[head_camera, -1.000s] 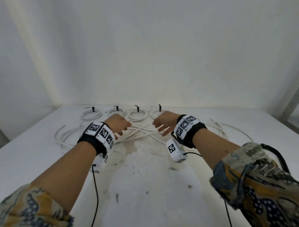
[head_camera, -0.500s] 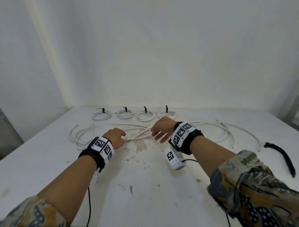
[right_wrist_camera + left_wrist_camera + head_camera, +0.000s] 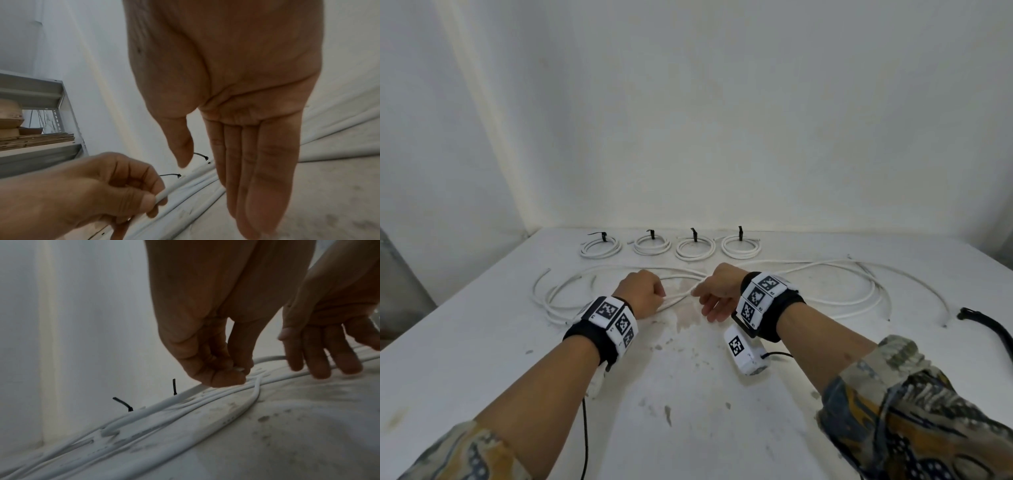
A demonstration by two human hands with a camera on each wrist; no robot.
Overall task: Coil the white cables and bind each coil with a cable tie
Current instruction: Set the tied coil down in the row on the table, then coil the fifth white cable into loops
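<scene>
Four bound coils (image 3: 670,245) lined up at far edge of table (image 3: 482,342), each w/ black cable tie (image 3: 693,234) sticking up. Nearer in, loose white cables (image 3: 825,301) spread in long left-right loops, crossing roughly at centre, right where both hands sit. Left hand (image 3: 642,294) curled, pinching one cable strand (image 3: 162,195) between thumb and fingers, just above the crossing. Right hand (image 3: 717,291) slack and flat, fingers (image 3: 257,170) straight, pointing down at the strands, gripping nothing; touching the cables or just over them, can't tell. Long axis of bundle runs side to side, so slack trails off both ways; right-side loops reach farther out. Left hand nearer, already on the strand; likely anchors while right feeds slack in to start next coil. One more black strap (image 3: 986,325) lying at right edge of table, well apart from hands.
</scene>
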